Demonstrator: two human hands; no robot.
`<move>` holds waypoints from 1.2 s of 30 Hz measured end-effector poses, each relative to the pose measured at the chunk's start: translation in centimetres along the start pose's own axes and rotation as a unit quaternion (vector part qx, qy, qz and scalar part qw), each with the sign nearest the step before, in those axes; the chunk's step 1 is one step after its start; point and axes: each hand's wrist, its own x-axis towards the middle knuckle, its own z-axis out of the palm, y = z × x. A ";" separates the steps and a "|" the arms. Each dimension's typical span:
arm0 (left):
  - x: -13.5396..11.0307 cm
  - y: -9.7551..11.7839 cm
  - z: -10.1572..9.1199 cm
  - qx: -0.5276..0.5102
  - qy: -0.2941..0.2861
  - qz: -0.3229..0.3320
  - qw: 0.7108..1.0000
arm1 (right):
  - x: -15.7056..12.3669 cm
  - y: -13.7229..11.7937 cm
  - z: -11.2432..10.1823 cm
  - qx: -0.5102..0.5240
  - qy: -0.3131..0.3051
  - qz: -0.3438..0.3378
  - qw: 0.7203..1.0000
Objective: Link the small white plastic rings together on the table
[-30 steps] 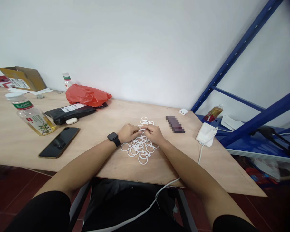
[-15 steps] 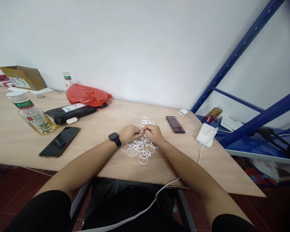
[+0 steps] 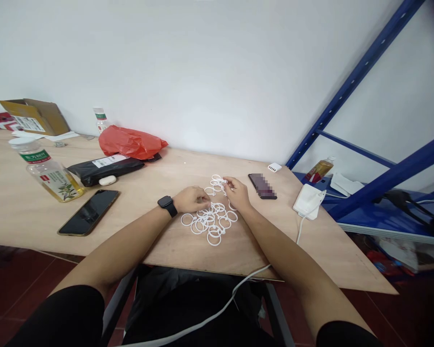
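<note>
Rings (image 3: 210, 220), white plastic, heaped mid-table (image 3: 155, 241) between my hands. Left hand (image 3: 191, 199) rests at the heap's near-left edge, fingers curled onto the rings; grip unclear. Right hand (image 3: 237, 193) pinches a small linked cluster (image 3: 217, 183) at the far side. Phone (image 3: 88, 212) lies well left.

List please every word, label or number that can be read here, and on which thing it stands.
No text is readable.
Bottle label: green band, print too small.
Black package sticker: blurred.
Cardboard box label: blurred.
Far bottle: label too small.
Dark device: pixelated.
</note>
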 end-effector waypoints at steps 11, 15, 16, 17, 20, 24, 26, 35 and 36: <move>0.0 -0.2 0.9 -0.055 0.007 -0.088 0.995 | 0.1 0.7 0.2 -0.085 -0.064 -0.066 0.992; 0.1 -0.8 1.2 -0.133 0.097 -0.177 0.970 | -0.3 -0.9 -0.1 -0.074 -0.075 -0.124 0.987; 0.1 -1.0 1.3 -0.152 0.111 -0.193 0.963 | -0.4 -1.4 -0.2 -0.073 -0.080 -0.147 0.983; 0.1 -1.3 1.4 -0.169 0.120 -0.205 0.957 | -0.6 -1.9 -0.3 -0.071 -0.089 -0.172 0.978; 0.2 -1.9 1.7 -0.203 0.132 -0.225 0.944 | -0.9 -3.4 -0.2 -0.065 -0.127 -0.245 0.959; 0.4 -2.0 2.2 -0.239 0.115 -0.201 0.943 | -1.1 -3.9 0.2 -0.065 -0.165 -0.286 0.942; 0.4 -1.6 2.3 -0.236 0.113 -0.182 0.948 | -1.1 -3.5 0.3 -0.070 -0.169 -0.279 0.943; 0.2 1.0 0.7 -0.097 0.178 -0.063 0.977 | -1.0 -2.1 0.1 -0.149 -0.086 -0.177 0.969; 0.2 1.1 0.7 -0.097 0.182 -0.060 0.977 | -1.0 -2.1 0.2 -0.158 -0.082 -0.171 0.969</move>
